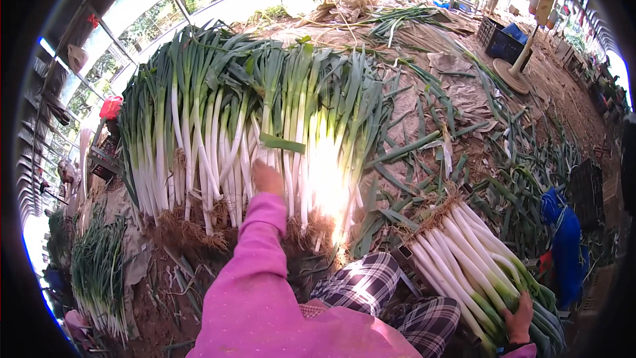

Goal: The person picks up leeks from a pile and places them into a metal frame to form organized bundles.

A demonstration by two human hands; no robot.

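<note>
A thick row of leeks [218, 119] lies ahead of me, green leaves at the far side and white stems and roots toward me. My left hand [267, 178], in a pink sleeve, reaches among the white stems; its fingers are lost in the pale stems and glare. Just beyond it a cut piece of green leaf [283, 144] lies across the stems. At my right, a bundle of leeks [457, 258] slants with its roots away from me. My right hand [519, 318] grips the green part of this bundle, thumb apart from the fingers.
Loose leaves [430, 146] litter the ground at centre right. A blue bundle [563, 245] hangs at far right. Behind stand a black crate [503, 43] and a round-based stand [511, 76]. More thin green stalks [99, 272] lie at left. My plaid-covered knees [361, 282] are between the piles.
</note>
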